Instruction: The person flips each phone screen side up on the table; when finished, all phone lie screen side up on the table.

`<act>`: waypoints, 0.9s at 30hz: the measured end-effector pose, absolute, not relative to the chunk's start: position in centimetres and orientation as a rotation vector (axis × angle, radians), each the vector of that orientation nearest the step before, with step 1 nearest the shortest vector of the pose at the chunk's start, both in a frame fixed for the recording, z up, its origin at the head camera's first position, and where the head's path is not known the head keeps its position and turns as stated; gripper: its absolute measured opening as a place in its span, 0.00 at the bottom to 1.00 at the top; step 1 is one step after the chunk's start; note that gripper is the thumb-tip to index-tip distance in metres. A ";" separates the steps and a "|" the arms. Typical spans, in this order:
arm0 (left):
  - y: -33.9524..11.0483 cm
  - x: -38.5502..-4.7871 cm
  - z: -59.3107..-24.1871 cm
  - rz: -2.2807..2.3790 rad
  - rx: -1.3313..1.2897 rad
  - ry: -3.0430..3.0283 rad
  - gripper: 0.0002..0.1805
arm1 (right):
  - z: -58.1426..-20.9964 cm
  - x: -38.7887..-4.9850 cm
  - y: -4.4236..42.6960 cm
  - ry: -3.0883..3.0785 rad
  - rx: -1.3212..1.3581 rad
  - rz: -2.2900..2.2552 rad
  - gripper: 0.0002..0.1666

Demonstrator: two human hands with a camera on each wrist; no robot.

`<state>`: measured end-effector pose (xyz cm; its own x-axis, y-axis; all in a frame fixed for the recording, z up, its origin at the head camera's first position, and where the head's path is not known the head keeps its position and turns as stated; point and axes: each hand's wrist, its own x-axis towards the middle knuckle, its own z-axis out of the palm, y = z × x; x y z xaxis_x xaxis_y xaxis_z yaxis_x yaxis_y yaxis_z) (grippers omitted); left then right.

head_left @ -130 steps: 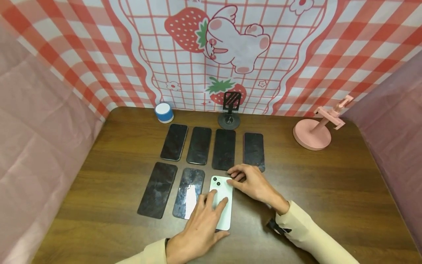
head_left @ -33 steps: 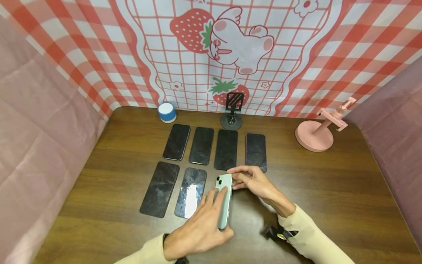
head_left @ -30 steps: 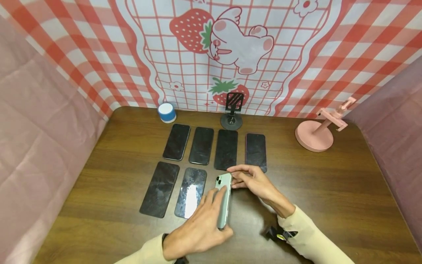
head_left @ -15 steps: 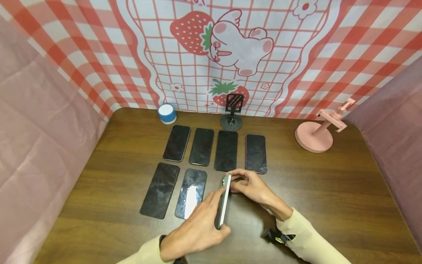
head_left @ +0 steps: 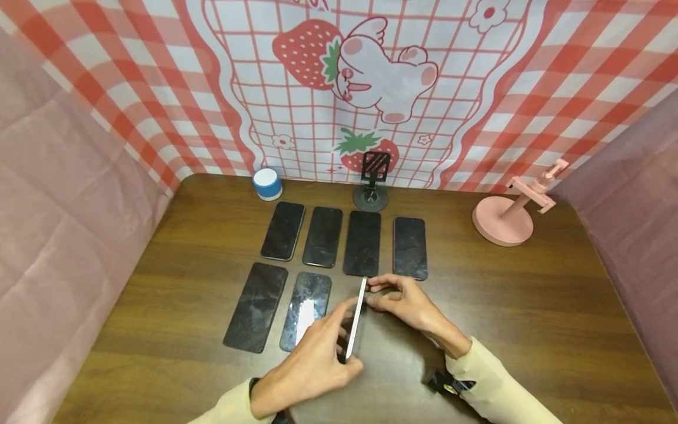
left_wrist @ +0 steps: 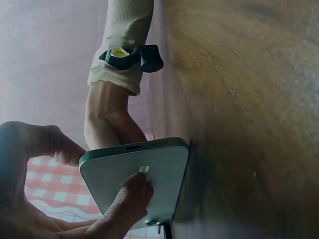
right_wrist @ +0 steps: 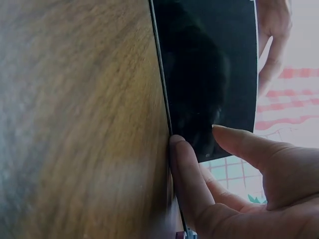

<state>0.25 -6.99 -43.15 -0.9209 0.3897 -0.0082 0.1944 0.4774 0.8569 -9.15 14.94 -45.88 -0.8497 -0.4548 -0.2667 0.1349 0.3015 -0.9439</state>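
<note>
The pale green smartphone (head_left: pixel 356 318) stands on its long edge on the table, seen almost edge-on in the head view. My left hand (head_left: pixel 315 359) holds its near end, thumb at the bottom edge and fingers against the back. In the left wrist view the green back of the phone (left_wrist: pixel 134 179) shows with a finger pressed on it. My right hand (head_left: pixel 413 303) pinches the far end lightly. The right wrist view has the dark screen of the phone (right_wrist: pixel 209 74), my thumb at the screen and a fingertip at its lower edge.
Several dark phones lie flat in two rows, among them a large black phone (head_left: pixel 362 242) and a glossy one (head_left: pixel 307 306). Behind stand a black phone stand (head_left: pixel 371 197), a blue-and-white cylinder (head_left: pixel 267 185) and a pink stand (head_left: pixel 503 222). A patterned cloth (head_left: pixel 392 76) hangs at the back.
The green phone lay flat, back up, under my left fingers. It has been tipped up onto its long edge, its back turning left out of the head view. My right hand stays at its far end.
</note>
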 end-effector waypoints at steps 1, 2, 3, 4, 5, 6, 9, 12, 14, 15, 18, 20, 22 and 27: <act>-7.1 0.2 -43.2 1.431 0.499 2.512 0.50 | -45.9 -9.1 14.9 2.096 -0.283 -1.575 0.26; -7.1 0.2 -43.2 1.440 0.491 2.501 0.50 | -45.8 -9.1 14.9 2.108 -0.286 -1.570 0.26; -7.2 0.2 -43.2 1.448 0.486 2.492 0.50 | -45.8 -9.1 14.9 2.115 -0.287 -1.567 0.26; -7.3 0.1 -43.3 1.457 0.479 2.483 0.50 | -45.7 -9.0 14.9 2.121 -0.290 -1.566 0.27; -7.4 0.1 -43.3 1.469 0.473 2.471 0.50 | -45.7 -9.0 14.9 2.121 -0.292 -1.566 0.27; -7.4 0.1 -43.3 1.479 0.466 2.463 0.50 | -45.7 -9.0 14.9 2.118 -0.298 -1.569 0.28; -7.6 0.0 -43.5 1.527 0.438 2.427 0.49 | -45.7 -8.9 14.9 2.127 -0.305 -1.567 0.29; -7.7 0.0 -43.6 1.574 0.389 2.391 0.48 | -45.6 -8.8 14.8 2.166 -0.286 -1.545 0.29; -7.8 0.0 -43.6 1.587 0.360 2.388 0.47 | -45.6 -8.8 14.8 2.203 -0.265 -1.518 0.28; -7.8 0.1 -43.6 1.587 0.350 2.396 0.46 | -45.6 -8.8 14.8 2.218 -0.258 -1.504 0.28; -7.9 0.1 -43.6 1.567 0.331 2.432 0.45 | -45.5 -8.8 14.7 2.259 -0.239 -1.470 0.27; -7.9 0.2 -43.6 1.553 0.321 2.450 0.44 | -45.5 -8.8 14.7 2.285 -0.248 -1.455 0.26; -7.9 0.2 -43.6 1.536 0.308 2.457 0.43 | -45.5 -8.8 14.7 2.308 -0.263 -1.443 0.25; -8.2 0.0 -43.9 1.503 0.290 2.448 0.43 | -45.6 -8.9 14.9 2.348 -0.276 -1.415 0.25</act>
